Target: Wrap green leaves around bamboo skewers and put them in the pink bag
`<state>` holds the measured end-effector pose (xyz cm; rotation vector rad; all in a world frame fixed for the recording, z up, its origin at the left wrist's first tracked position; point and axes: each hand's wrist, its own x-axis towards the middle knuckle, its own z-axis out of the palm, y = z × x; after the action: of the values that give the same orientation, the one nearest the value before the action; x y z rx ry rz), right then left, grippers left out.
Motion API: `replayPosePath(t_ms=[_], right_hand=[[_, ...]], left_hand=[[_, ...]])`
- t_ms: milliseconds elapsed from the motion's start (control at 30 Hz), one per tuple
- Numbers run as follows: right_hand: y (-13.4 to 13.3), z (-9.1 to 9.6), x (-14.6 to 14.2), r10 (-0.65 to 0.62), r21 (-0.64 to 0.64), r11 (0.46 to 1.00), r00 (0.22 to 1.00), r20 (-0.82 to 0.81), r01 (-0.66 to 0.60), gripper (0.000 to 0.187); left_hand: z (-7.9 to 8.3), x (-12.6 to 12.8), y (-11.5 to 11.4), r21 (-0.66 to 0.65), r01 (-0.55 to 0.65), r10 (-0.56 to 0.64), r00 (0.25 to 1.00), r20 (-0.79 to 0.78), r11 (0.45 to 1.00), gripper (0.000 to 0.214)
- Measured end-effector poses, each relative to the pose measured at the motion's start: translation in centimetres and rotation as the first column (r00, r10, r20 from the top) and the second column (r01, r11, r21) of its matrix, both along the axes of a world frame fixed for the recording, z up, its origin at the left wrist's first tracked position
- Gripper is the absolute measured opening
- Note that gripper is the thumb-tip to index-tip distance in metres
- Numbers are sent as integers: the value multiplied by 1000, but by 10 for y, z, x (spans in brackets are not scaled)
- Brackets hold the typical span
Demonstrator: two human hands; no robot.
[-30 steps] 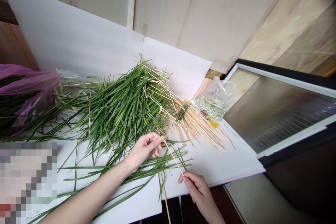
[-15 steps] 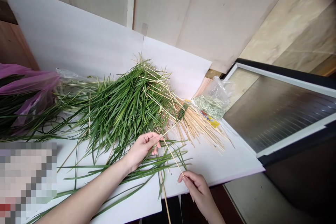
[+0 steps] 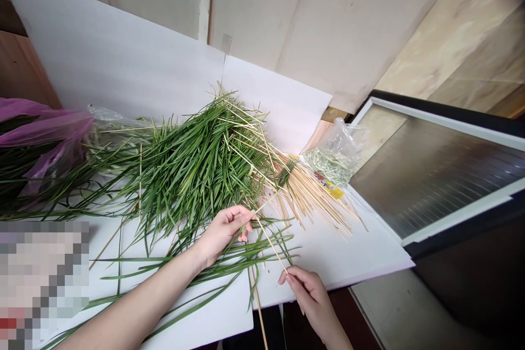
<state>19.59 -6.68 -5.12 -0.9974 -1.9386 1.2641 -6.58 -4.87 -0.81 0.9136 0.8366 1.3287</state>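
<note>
A thin straight stick (image 3: 271, 244) slants across green leaves (image 3: 246, 256).

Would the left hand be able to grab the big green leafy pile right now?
Probably yes: the left hand is right beside the leafy pile, with nothing seen blocking it. It's pinching something thin and pale, though, so it may have to let go first.

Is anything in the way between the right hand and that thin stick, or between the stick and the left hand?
Nothing visible. The right hand pinches the thin stick near its lower end; the upper end reaches the left hand. Long green leaves seem to lie beneath the stick, not between.
</note>
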Motion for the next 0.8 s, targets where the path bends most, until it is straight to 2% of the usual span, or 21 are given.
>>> replayPosePath(t_ms=[533, 800], right_hand=[[0, -2, 1, 6, 0, 1000, 1000, -15, -6, 47], [1, -3, 2, 9, -1, 1000, 1000, -23, -9, 48]], left_hand=[[-1, -1, 1, 23, 6, -4, 996, -95, 1000, 37], [0, 1, -1, 66, -83, 92, 984, -154, 994, 42]])
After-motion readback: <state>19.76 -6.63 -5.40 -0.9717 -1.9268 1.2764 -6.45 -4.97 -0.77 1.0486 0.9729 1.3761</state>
